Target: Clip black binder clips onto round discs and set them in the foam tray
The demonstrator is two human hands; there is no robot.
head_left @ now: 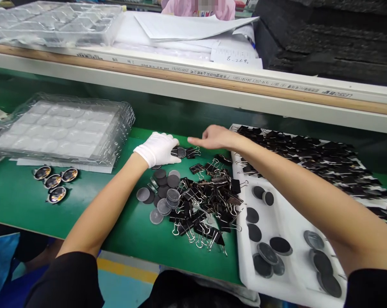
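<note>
My left hand [158, 149], in a white glove, curls its thumb and fingers round the edge of a small round disc [181, 152] at the back of the green table. Black binder clips sit on either side of that disc, one [192, 152] with its wire handles pointing right. My bare right hand [212, 137] hovers just right of it, thumb stretched out leftward and fingers loosely bent, with nothing visible in it. Nearer to me lie a loose group of dark and clear discs [163, 206] and a heap of black binder clips [209, 196].
On the right, a white foam tray [244, 256] carries loose discs and rows of clips [296, 149]. Stacked clear plastic trays [61, 128] stand at left, several shiny oval pieces [54, 181] before them. A raised ledge [180, 81] runs behind; a person [199, 8] is beyond.
</note>
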